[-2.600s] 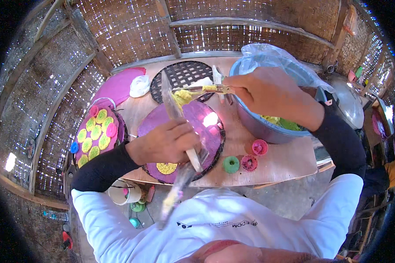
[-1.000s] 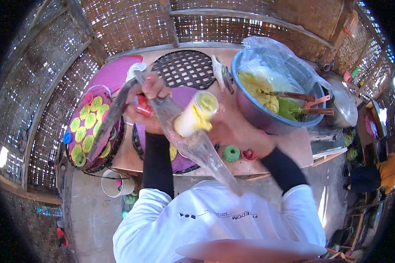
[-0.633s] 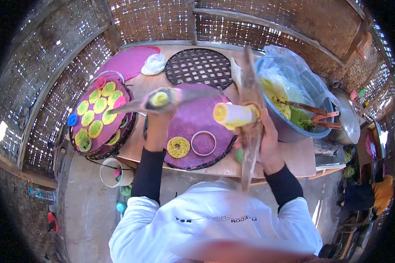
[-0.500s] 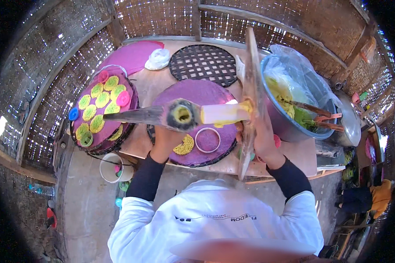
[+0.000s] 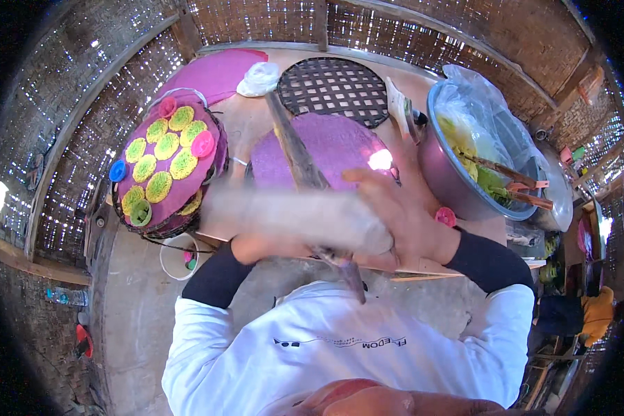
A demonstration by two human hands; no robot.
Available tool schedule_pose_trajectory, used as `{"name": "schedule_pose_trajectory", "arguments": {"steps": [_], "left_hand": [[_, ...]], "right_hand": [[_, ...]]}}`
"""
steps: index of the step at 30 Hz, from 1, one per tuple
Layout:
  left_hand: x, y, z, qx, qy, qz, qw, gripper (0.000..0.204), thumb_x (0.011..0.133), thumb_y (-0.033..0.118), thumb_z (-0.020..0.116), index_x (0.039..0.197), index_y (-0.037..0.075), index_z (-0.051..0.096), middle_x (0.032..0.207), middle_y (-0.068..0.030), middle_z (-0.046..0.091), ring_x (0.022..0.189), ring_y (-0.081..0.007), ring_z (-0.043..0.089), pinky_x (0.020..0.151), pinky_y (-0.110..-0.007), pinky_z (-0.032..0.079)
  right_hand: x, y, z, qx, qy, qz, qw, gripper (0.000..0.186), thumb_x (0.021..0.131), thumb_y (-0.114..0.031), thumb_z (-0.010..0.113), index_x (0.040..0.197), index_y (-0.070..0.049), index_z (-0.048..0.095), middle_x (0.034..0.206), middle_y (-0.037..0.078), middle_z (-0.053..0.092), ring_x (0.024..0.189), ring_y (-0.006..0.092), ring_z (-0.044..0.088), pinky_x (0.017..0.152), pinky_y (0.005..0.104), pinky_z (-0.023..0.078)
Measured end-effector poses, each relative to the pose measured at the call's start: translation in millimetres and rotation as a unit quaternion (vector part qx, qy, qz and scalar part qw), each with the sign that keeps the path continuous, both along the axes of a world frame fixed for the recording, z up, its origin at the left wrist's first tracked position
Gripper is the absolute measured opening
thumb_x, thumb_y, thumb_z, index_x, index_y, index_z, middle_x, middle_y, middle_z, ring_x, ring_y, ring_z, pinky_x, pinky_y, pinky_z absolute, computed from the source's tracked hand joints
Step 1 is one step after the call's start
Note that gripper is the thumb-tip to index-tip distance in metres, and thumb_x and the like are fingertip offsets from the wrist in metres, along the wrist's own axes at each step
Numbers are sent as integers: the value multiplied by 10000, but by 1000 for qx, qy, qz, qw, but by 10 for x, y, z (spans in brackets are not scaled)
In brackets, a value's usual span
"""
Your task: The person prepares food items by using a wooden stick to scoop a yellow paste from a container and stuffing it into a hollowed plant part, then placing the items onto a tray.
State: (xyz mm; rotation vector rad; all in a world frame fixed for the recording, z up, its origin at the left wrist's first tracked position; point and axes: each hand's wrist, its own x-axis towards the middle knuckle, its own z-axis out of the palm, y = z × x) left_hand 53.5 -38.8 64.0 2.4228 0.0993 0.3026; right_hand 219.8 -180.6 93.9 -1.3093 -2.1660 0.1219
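Observation:
A wooden hand press is held in front of me over the table's near edge. Its pale thick bar (image 5: 291,215) lies crosswise, smeared by motion, and a darker wooden handle (image 5: 295,149) slants past it. My left hand (image 5: 265,247) is closed on the press at the left, its fingers mostly hidden. Curled round the pale bar's right end is my right hand (image 5: 419,218). Behind the press lies a round purple sheet (image 5: 326,139); the bar hides its near part. To the left, a stacked round tray (image 5: 170,201) carries several yellow-green lacy rounds (image 5: 166,146).
A large tub (image 5: 451,180) at the right holds yellow and green dough (image 5: 489,187), clear plastic and wooden sticks. An open-weave black tray (image 5: 334,90) lies at the back beside a white plastic bag (image 5: 258,80). A white bucket (image 5: 170,260) stands on the floor. Another person (image 5: 593,312) is far right.
The press has turned: its pale bar now lies crosswise and the dark handle points away from me. My right hand has shifted its hold. The yellow piece and ring are now hidden.

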Motion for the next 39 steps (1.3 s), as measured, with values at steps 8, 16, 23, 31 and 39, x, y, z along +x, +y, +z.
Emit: {"name": "schedule_pose_trajectory", "arguments": {"steps": [8,16,23,31,39], "left_hand": [[292,-199,-374,-35,84,87,992,697,581,362,734,1162,85,465,1170,-115,489,1111,-266,452,953,-383,323],[429,-340,-877,-185,-43,108,976,676,549,317,754,1116,57,495,1105,-155,529,990,-300,517,859,-393,382],[157,-79,-937,101,-273,398,870,476,627,325,676,1013,81,538,990,-113,548,957,-293,484,811,-414,339],[-228,264,-1636,208,81,618,754,449,752,304,591,1087,26,479,1028,-195,487,998,-345,431,823,-423,340],[-206,1022,-1896,62,11,481,874,383,765,264,561,1074,45,502,1080,-164,499,1029,-364,422,864,-455,333]], "right_hand": [[-102,-246,-375,-23,274,-170,946,815,757,-175,595,1345,43,76,1319,233,275,1214,307,326,994,369,270],[334,-554,-856,-476,664,14,576,783,688,-338,719,1268,3,318,1157,185,483,1032,257,510,848,354,443],[460,-751,-1367,-357,688,-52,629,705,708,-446,655,1210,-23,399,1029,119,536,836,179,551,694,274,472],[604,-738,-1332,-298,744,-9,598,751,687,-465,656,1227,-23,378,1013,110,529,807,155,538,678,250,455],[603,-893,-1357,-287,740,5,608,703,714,-431,643,1205,3,388,966,90,522,778,134,522,657,244,442]]}}
